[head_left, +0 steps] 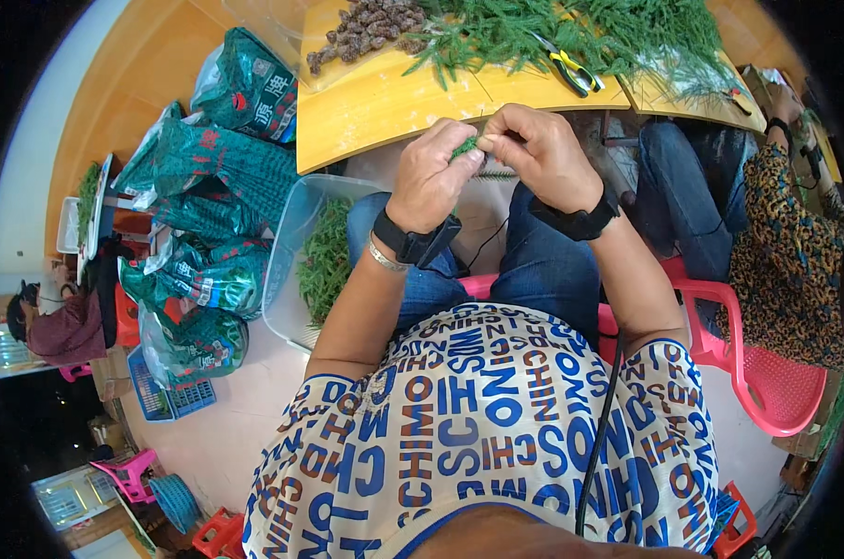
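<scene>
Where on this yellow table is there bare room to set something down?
The widest patch on the yellow table lies at its left, between the pine cones and the near edge, speckled white. A narrower strip continues toward the yellow-and-black pliers. The far side is crowded with pine cones and green sprigs.

The lone fisheye view looked steeply down from head height, over the shirt (496, 419), toward the near edge of the surface (375, 116), with left grip (431, 177) and right grip (543, 158) close below.
</scene>
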Tool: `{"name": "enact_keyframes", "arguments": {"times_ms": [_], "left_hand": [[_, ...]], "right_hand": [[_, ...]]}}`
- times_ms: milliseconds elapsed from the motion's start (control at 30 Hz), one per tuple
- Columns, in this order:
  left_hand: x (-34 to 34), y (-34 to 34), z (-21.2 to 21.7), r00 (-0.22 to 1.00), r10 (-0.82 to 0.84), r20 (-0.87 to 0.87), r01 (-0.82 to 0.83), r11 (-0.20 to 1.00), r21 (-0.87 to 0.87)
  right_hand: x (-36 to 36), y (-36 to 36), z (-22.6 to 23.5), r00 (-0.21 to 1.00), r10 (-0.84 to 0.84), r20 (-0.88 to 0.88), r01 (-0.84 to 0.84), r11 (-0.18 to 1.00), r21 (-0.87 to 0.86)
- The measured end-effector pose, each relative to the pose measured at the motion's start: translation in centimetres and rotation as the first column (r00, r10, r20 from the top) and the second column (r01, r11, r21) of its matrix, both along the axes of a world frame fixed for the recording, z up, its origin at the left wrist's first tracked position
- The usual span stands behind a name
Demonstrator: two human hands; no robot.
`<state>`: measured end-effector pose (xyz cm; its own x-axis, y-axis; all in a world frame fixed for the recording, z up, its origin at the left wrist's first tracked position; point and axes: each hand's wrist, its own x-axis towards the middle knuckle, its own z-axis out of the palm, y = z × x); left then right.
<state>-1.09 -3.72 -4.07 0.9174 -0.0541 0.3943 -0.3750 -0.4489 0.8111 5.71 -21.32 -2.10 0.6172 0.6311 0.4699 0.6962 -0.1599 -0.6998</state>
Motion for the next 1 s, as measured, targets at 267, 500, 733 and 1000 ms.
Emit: {"name": "enact_keyframes", "arguments": {"times_ms": [267,500,733,1000], "left_hand": [[-0.9,0.0,0.5,0.948,-0.216,-0.235,0.095,0.893,-0.440],[-1.0,0.0,0.5,0.938,-0.236,-0.253,0.031,0.786,-0.617],[-1.2,0.0,1.2,0.933,-0.240,-0.269,0.055,0.832,-0.552],[-0.9,-0.4,0.5,0.981,-0.074,-0.177,-0.009,0.902,-0.431]], "right_hand": [[-0.4,0.1,-0.2,0.776,0.272,-0.570,-0.135,0.953,0.271],[-0.4,0.3,-0.4,0.761,0.330,-0.558,-0.124,0.919,0.375],[-0.5,0.3,-0.3,0.788,0.313,-0.530,-0.129,0.926,0.355],[-1.0,0.3,0.2,0.969,0.081,-0.231,-0.045,0.986,0.160]]}}
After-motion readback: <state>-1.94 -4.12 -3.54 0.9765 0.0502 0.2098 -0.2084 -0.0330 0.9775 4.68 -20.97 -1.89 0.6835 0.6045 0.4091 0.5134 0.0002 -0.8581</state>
